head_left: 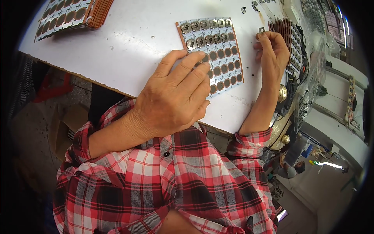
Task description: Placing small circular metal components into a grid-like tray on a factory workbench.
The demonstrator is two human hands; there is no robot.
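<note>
Nearest to us is the wearer's red, black and white plaid shirt, its sleeves pushed up from both forearms. Above it, our left hand lies palm down over the lower-left part of a flat white panel with copper-brown edges; its fingers are apart and slightly bent, the tips on the panel, and whatever lies beneath them is hidden. The panel sits on a white tabletop with a worn brown edge and carries rows of dark round discs. Shiny silver metal clips cover the top row and most of the second — the discs we can see below are bare. Fine marks run between the discs, too small for us to read.

Our right hand is raised to the right of the panel, thumb and forefinger pinched together on a small silver metal piece.

Just beyond that hand stands a row of similar brown-edged panels; another stack of disc-covered panels sits at the far left. Near the far edge lie loose small metal parts. Away at the lower right we see another person near a bright tube lamp.
</note>
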